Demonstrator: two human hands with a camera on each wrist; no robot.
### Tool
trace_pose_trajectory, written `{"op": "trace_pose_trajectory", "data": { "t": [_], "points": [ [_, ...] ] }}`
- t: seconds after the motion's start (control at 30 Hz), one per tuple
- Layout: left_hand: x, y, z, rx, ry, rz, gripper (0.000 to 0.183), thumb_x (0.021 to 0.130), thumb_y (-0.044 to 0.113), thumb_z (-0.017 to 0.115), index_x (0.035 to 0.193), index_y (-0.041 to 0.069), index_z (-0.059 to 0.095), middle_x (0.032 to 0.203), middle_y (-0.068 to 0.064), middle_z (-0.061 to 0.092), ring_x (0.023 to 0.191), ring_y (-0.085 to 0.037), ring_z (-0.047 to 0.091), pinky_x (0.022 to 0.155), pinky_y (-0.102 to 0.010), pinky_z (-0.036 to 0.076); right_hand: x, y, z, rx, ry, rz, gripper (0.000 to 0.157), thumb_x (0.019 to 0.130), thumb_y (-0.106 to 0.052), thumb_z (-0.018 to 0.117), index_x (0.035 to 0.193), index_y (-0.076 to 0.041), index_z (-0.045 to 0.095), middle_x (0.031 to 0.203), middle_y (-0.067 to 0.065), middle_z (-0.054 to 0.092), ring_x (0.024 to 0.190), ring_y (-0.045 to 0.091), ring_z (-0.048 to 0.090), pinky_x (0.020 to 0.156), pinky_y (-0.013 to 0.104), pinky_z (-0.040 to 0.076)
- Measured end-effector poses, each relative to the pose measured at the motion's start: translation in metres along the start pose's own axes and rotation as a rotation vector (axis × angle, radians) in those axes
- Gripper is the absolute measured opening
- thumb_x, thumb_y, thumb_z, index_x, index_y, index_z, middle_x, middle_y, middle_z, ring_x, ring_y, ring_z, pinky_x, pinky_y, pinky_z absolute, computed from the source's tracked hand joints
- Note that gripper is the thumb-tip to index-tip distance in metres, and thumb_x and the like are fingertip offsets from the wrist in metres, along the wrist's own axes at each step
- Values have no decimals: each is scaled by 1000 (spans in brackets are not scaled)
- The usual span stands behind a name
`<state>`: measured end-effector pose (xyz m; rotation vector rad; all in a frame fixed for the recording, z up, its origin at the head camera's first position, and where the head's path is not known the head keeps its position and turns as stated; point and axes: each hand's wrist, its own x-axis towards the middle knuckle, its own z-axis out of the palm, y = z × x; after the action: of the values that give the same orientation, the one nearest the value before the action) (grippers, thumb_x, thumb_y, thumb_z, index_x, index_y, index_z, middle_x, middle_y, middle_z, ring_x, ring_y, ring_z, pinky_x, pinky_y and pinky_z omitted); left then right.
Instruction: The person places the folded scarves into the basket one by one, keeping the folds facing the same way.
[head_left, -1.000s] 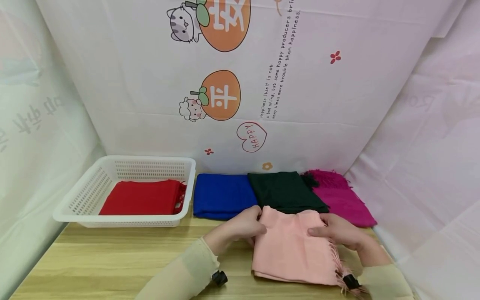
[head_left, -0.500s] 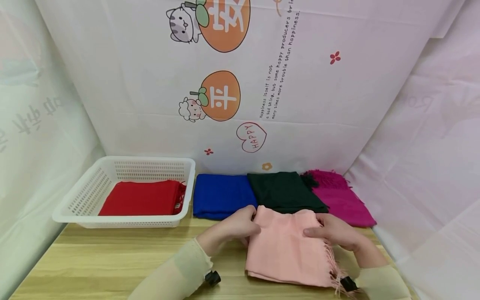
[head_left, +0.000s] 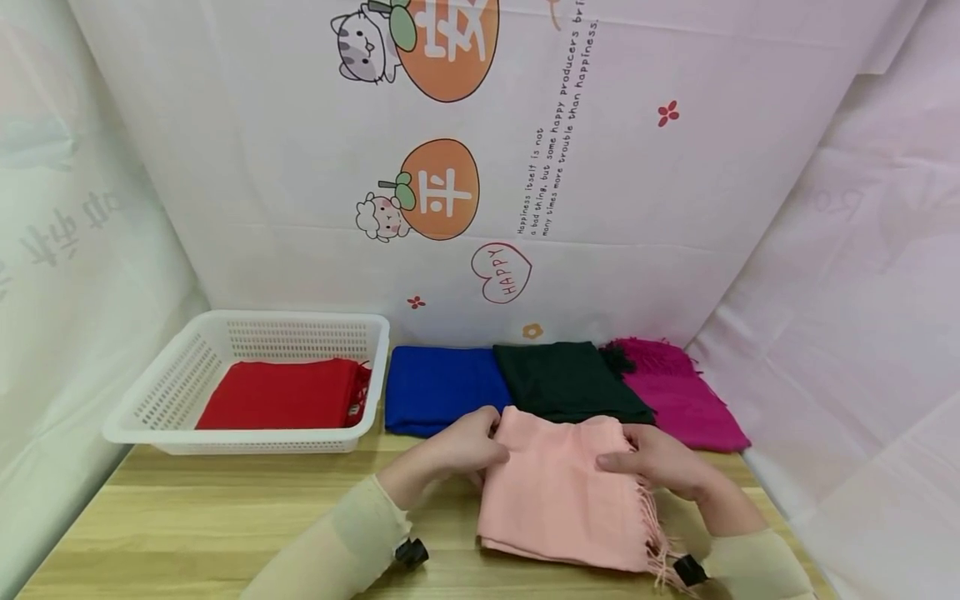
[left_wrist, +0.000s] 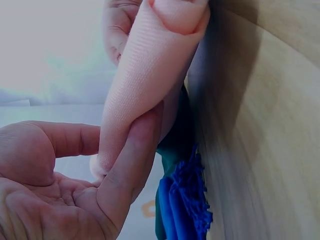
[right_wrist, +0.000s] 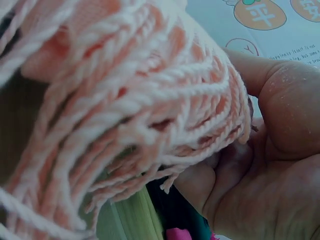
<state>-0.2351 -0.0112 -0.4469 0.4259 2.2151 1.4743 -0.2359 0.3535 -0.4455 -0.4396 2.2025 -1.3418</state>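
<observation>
A folded pink scarf (head_left: 562, 492) with a fringe along its right side is held between both hands, in front of the row of other scarves. My left hand (head_left: 467, 446) pinches its far left corner, thumb on top; the left wrist view shows the fingers (left_wrist: 137, 150) under the folded cloth (left_wrist: 145, 65). The right hand (head_left: 656, 458) grips the far right corner, thumb laid over the upper face. In the right wrist view the twisted fringe (right_wrist: 150, 100) hangs beside that palm (right_wrist: 280, 150), and covers much of the fingers.
A white perforated basket (head_left: 247, 437) stands at the left with a folded red scarf (head_left: 277, 396) inside. Along the back wall lie folded blue (head_left: 442, 387), dark green (head_left: 566, 383) and magenta (head_left: 678, 408) scarves. White printed sheets enclose the wooden table (head_left: 225, 508).
Both hands have shifted a little to the left, carrying the pink scarf with them. Their hold on it looks the same. The basket and the other scarves have stayed put.
</observation>
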Motion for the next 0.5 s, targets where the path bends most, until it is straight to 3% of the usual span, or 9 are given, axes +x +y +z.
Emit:
{"op": "trace_pose_trajectory", "data": {
  "t": [0.27, 0.5],
  "points": [
    [-5, -1, -7, 3, 8, 3, 31, 96, 6, 73, 122, 2, 56, 110, -17, 62, 78, -30, 71, 64, -53, 66, 3, -4, 9, 2, 27, 22, 43, 110, -28, 74, 136, 4, 60, 65, -9, 36, 51, 7, 35, 56, 27, 46],
    [-9, -4, -14, -26, 12, 10, 35, 97, 7, 72, 126, 0, 55, 114, -18, 62, 79, -29, 71, 60, -48, 66, 6, -7, 17, 32, 36, 38, 46, 111, -30, 73, 140, 2, 60, 68, -8, 37, 53, 8, 36, 58, 27, 47]
  ]
}}
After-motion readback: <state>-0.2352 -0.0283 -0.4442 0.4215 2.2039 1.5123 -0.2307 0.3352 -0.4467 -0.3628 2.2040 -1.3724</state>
